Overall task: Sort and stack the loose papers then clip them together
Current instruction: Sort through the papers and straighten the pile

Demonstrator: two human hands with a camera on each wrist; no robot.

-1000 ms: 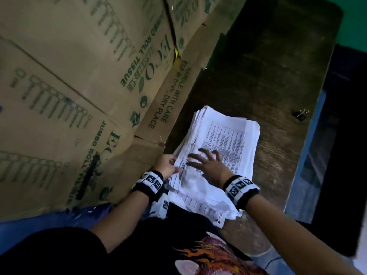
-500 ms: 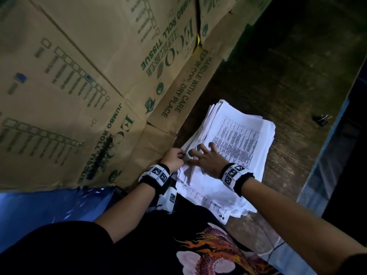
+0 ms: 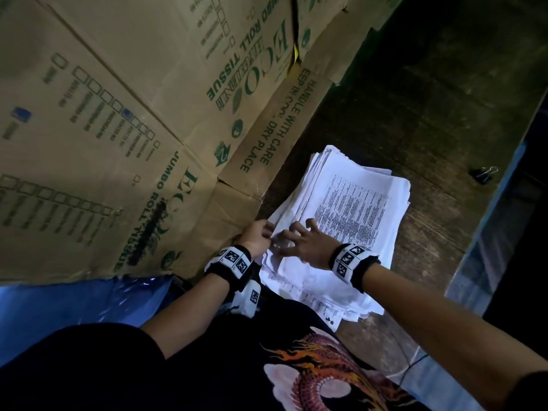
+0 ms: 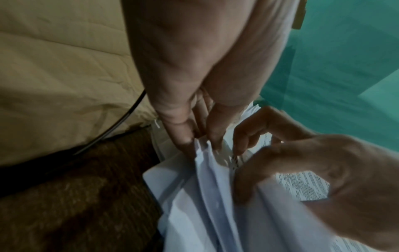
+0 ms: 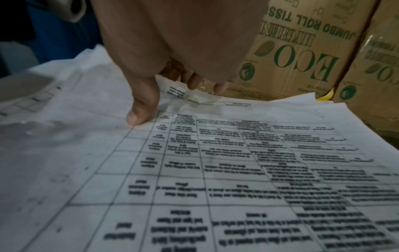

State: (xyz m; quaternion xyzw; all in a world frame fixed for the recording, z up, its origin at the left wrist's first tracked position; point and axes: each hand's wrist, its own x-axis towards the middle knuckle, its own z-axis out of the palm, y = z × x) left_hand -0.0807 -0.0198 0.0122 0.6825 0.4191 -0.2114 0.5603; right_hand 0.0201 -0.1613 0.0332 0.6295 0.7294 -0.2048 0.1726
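Papers [image 3: 350, 221] lie in a loose stack on my table [image 3: 430, 114], beside the boxes [image 3: 142, 114]. My left hand [image 3: 257, 237] pinches their near edge; my right hand [image 3: 308, 243] presses them, fingers spread.

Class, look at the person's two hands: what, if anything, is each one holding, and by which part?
The left hand pinches the paper stack's left edge. The right hand grips nothing; its spread fingers press on the top sheet.
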